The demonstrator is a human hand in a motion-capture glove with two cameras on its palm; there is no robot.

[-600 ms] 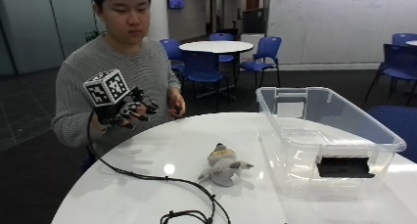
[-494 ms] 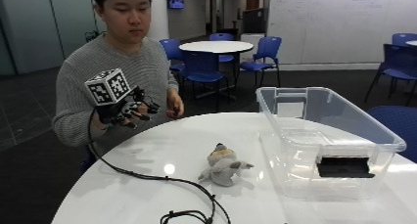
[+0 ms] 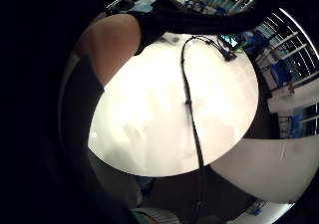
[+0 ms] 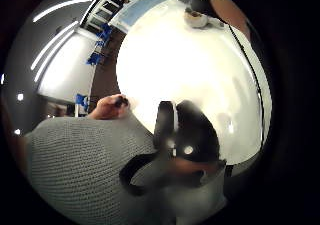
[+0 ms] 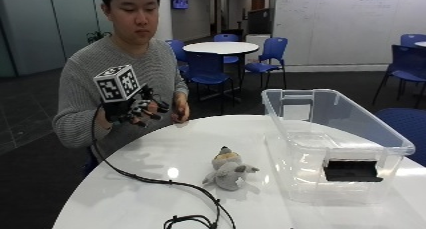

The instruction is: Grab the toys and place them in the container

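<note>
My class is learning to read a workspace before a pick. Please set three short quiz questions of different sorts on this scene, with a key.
1. True or false: the plush toy already lies inside the clear container.
2. Multiple choice: the gloved right hand is (A) pinching the toy, (B) raised above the white table near its edge, holding nothing, (C) inside the container.
3. Fill in: seen from the outside view, the toy lies on the table just to the ______ of the container.

Key: 1 false, the toy lies on the table beside it. 2 B. 3 left.
</note>
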